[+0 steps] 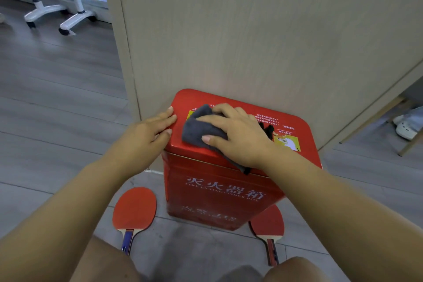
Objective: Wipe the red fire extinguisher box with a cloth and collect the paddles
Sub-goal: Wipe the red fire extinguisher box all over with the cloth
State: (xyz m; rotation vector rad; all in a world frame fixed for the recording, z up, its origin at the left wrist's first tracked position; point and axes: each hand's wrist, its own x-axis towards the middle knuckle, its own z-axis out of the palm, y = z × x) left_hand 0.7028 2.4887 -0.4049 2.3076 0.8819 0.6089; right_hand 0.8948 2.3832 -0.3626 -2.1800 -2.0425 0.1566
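The red fire extinguisher box (219, 192) stands on the floor against a beige wall panel. A dark grey cloth (196, 130) lies on its lid, and my right hand (238, 135) presses down on the cloth with spread fingers. My left hand (146, 135) rests flat on the lid's left edge with straight fingers. Two red table tennis paddles lie on the floor, one (135, 209) left of the box and one (267, 224) at its front right, partly behind the box's corner.
The beige wall panel (251, 30) rises right behind the box. White wheeled stand legs (68, 20) are at the far left on the grey floor. A wooden chair leg (409, 142) and someone's white shoe (406, 129) are at the right. My knees fill the bottom edge.
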